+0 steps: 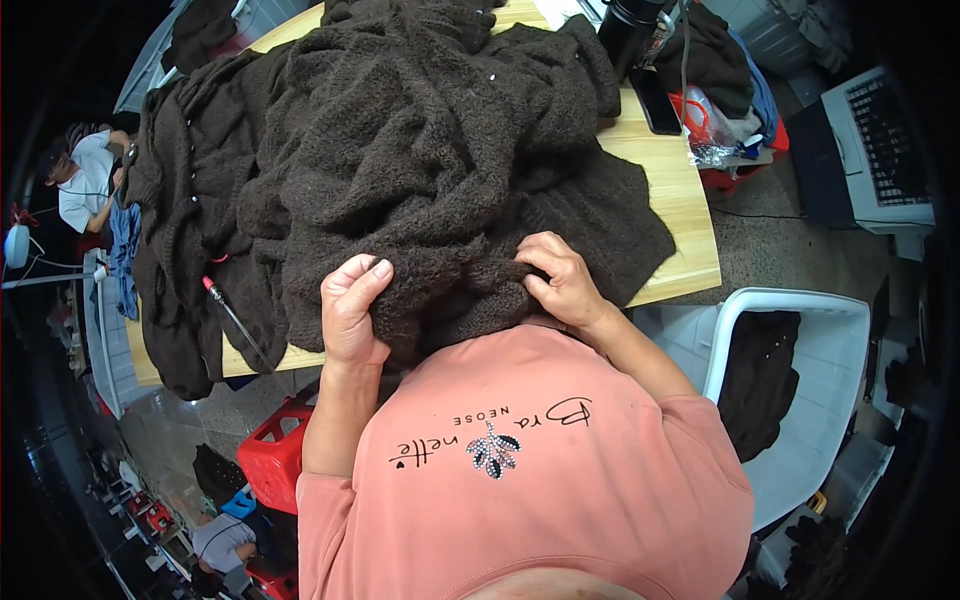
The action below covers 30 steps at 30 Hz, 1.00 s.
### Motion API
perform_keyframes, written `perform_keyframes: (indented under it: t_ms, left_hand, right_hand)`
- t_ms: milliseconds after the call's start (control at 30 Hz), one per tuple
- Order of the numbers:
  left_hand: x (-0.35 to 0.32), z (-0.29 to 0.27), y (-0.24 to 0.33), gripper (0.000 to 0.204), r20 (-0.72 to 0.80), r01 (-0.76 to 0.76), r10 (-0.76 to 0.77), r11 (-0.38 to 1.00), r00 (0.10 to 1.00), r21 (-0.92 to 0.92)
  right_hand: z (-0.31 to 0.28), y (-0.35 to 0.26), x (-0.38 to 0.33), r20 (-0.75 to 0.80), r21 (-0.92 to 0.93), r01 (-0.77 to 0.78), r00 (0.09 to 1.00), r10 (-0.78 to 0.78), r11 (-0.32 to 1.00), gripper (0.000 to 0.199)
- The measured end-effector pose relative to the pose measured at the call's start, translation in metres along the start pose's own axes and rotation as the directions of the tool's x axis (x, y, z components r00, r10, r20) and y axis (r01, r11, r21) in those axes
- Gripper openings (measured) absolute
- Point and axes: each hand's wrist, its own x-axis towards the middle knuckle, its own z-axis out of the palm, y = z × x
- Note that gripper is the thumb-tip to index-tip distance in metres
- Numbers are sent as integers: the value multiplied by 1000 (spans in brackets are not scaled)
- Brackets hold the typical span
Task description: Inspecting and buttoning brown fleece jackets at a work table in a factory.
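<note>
Knitwear [430, 150], dark brown, lies heaped on the table [680, 200] just beyond both hands; looks soft, limp and bulky, likely to sag and stretch. Left hand [352, 312] and right hand [562, 280] each clamp a fold of its near edge, probably the best hold.

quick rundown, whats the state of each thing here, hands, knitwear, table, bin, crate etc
left hand: closed, gripping the edge of the top knit garment
right hand: fingers curled, pinching the same edge
dark brown knit garments: heaped, crumpled, unfolded
wooden table: mostly covered by the heap
white bin: open, a dark garment inside
red crate: on the floor, under the table edge
black phone: lying flat, screen dark
</note>
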Motion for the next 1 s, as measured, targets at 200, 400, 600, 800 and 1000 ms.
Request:
perform_keyframes:
  t_ms: [200, 400, 600, 800, 1000]
  left_hand:
    - [1, -3, 1, 7, -39, -23, 21, 998, 999, -53]
    - [3, -7, 8, 10, -78, -78, 67, 988, 995, -137]
    - [3, -6, 10, 9, -71, -104, 99, 991, 993, -79]
    - [5, 29, 28, 4, 11, -161, 161, 985, 987, 63]
    - [8, 47, 15, 3, 197, 1, -58, 961, 979, 275]
  right_hand:
    - [3, 4, -10, 168, 871, -368, 845, 507, 325, 19]
    - [-12, -4, -3, 207, 478, -420, 907, 366, 772, 20]
    - [-7, 0, -4, -106, 379, -312, 920, 376, 871, 22]
    - [-47, -67, 19, -555, 313, 80, 824, 115, 946, 23]
    - [-38, -102, 45, -62, -143, 658, 739, -671, 739, 21]
